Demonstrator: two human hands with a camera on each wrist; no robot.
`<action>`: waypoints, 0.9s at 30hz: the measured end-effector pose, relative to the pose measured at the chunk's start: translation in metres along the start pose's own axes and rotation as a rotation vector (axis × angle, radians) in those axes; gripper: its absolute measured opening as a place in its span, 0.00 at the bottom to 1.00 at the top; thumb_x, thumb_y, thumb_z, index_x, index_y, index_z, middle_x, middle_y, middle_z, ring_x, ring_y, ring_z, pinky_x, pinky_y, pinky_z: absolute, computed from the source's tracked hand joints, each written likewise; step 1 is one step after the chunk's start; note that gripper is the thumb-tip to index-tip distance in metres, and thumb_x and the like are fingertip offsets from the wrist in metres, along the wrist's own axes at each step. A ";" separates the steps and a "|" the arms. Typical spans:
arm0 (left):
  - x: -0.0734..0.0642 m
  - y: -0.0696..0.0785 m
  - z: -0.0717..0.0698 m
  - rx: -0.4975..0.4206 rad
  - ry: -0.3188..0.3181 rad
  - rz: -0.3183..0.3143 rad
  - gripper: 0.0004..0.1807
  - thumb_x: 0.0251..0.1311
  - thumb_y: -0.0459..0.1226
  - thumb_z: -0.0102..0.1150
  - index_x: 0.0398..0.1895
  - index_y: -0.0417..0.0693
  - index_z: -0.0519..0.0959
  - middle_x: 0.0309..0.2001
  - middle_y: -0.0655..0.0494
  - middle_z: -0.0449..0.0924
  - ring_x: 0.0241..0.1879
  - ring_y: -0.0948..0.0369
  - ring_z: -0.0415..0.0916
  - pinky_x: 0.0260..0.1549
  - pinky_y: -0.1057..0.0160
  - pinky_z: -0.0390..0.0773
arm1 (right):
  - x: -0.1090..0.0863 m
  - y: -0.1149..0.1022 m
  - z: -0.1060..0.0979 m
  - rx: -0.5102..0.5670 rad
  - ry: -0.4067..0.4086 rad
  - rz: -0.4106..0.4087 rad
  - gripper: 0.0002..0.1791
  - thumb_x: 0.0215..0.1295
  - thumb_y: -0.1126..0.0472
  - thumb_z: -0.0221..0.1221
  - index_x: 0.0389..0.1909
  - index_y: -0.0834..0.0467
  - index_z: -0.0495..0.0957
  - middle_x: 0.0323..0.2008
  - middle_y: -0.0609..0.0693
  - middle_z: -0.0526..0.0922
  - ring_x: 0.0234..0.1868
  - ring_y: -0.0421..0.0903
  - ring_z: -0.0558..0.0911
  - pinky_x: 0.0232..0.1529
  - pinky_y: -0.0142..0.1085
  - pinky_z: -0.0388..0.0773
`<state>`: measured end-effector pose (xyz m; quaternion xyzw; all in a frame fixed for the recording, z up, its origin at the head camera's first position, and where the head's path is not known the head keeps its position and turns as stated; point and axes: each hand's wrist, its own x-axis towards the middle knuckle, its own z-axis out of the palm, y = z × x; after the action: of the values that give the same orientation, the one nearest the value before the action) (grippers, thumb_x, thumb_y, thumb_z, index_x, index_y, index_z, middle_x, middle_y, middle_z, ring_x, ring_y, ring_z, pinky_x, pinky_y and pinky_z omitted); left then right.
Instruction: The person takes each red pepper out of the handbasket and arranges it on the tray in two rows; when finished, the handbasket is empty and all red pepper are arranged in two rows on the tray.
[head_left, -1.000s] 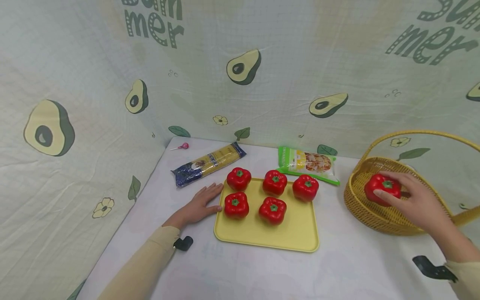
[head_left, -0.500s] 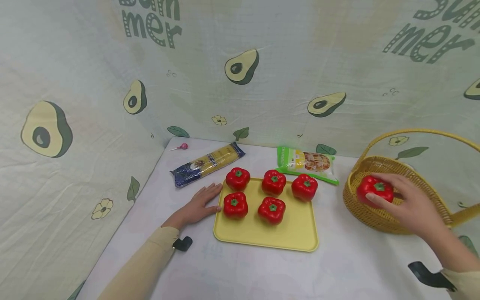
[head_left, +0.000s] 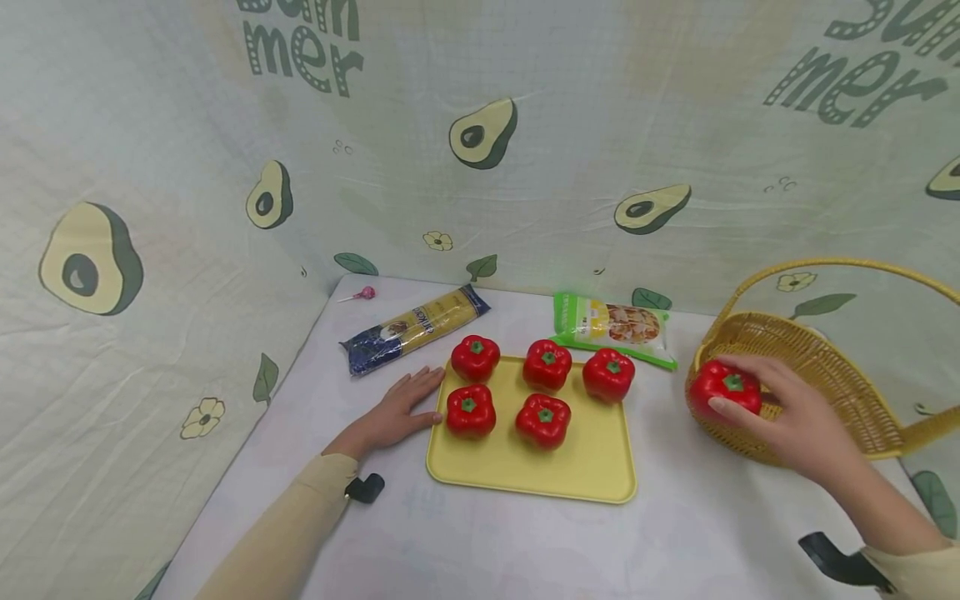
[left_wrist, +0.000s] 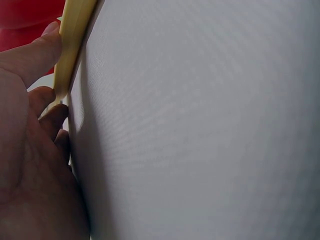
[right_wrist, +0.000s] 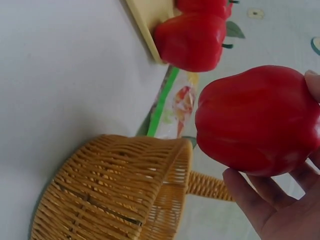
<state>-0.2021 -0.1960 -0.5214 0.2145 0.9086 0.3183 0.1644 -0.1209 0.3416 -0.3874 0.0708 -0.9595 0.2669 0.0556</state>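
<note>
My right hand [head_left: 795, 421] grips a red bell pepper [head_left: 723, 389] with a green stem, raised over the left rim of the wicker basket [head_left: 832, 375]. In the right wrist view, thumb and fingers curl round the held pepper [right_wrist: 257, 120], above the basket's woven side [right_wrist: 100, 185]. My left hand [head_left: 393, 412] lies flat on the table, fingers straight, its thumb at the left edge of the yellow tray [head_left: 525, 483]. Several red bell peppers sit on that tray, among them a front one [head_left: 543, 421]. The left wrist view has the thumb [left_wrist: 37, 55] against the tray wall [left_wrist: 75, 40].
Behind the tray lies a blue and yellow pasta packet [head_left: 416, 329]. A green and white food packet [head_left: 618, 327] is at the back, right of it. A pink lollipop [head_left: 367, 292] rests in the far left corner. The basket's tall handle [head_left: 847, 264] arches upward.
My right hand has carried the bell pepper leftward, from over the basket's inside to its left rim. The left hand and the tray stay in place.
</note>
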 end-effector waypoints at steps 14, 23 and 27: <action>0.000 0.000 0.000 0.001 0.004 0.009 0.46 0.67 0.59 0.58 0.83 0.63 0.50 0.82 0.62 0.48 0.81 0.57 0.34 0.78 0.46 0.35 | -0.004 -0.009 0.019 0.037 -0.018 -0.026 0.35 0.62 0.50 0.72 0.67 0.56 0.72 0.60 0.62 0.74 0.57 0.64 0.72 0.37 0.42 0.86; 0.000 -0.001 0.001 0.012 -0.005 -0.007 0.45 0.68 0.59 0.58 0.83 0.66 0.49 0.82 0.65 0.46 0.81 0.59 0.33 0.79 0.49 0.34 | -0.008 -0.015 0.033 0.049 -0.032 -0.025 0.35 0.62 0.49 0.72 0.67 0.56 0.72 0.60 0.60 0.75 0.57 0.62 0.74 0.39 0.39 0.86; 0.001 -0.002 0.001 0.012 -0.003 -0.011 0.45 0.68 0.60 0.57 0.83 0.67 0.48 0.82 0.66 0.46 0.81 0.60 0.32 0.79 0.50 0.34 | -0.008 -0.019 0.038 0.060 -0.053 -0.019 0.36 0.62 0.47 0.71 0.68 0.55 0.72 0.60 0.60 0.74 0.58 0.62 0.73 0.38 0.40 0.86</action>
<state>-0.2026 -0.1963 -0.5236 0.2109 0.9115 0.3115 0.1662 -0.1127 0.3067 -0.4114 0.0883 -0.9515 0.2931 0.0307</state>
